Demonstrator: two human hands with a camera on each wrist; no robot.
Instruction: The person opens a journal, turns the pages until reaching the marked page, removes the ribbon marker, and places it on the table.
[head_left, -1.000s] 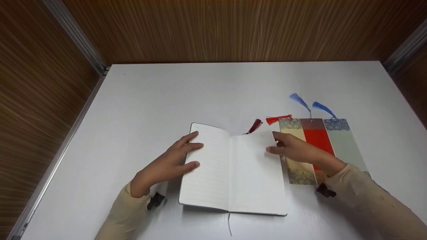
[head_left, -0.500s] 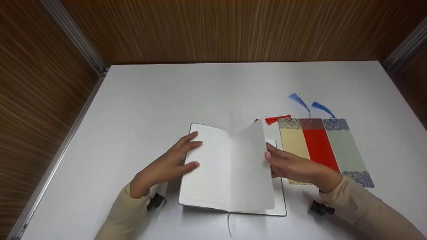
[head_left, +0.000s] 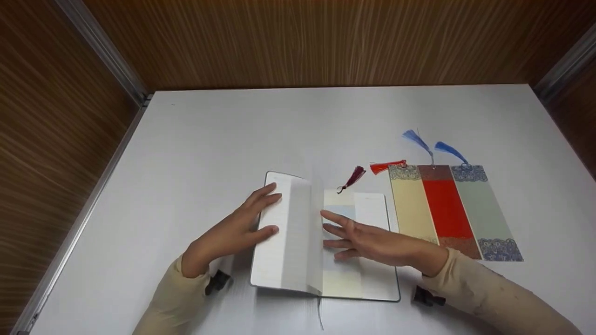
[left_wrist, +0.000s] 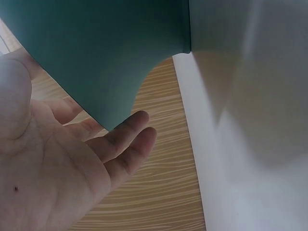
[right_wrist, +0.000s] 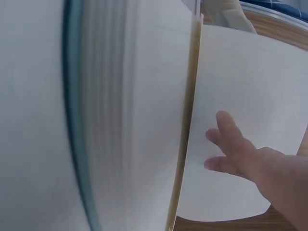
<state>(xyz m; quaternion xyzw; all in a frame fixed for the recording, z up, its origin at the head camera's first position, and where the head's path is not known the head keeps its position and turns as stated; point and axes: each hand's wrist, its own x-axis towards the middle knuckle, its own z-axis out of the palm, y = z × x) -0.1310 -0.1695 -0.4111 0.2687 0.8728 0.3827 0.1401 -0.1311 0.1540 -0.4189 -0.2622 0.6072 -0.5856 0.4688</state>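
Observation:
An open notebook (head_left: 274,270) lies before me, its left side raised off the table. My left hand (head_left: 233,232) holds that side, with thumb and two fingers over the page. In the left wrist view, other fingers (left_wrist: 126,161) of it are beneath the green cover (left_wrist: 106,57). My right hand (head_left: 372,242), fingers spread and nearly straight, is against a standing page (head_left: 315,242) at the middle fold. On the right side lies a pale bookmark (head_left: 342,281) with a maroon tassel (head_left: 356,176), partly hidden by the right hand.
To the right lie three bookmarks side by side: cream (head_left: 412,204), red (head_left: 444,200) and grey-green (head_left: 482,204), with red and blue tassels. A thin ribbon (head_left: 320,314) hangs from the notebook's spine. Wood-grain panels (head_left: 298,42) stand around the white table (head_left: 223,125).
My right hand has moved left from the notebook's right edge, swinging a page up and over toward the left side. The pale bookmark beneath has come into view. The left hand stays put.

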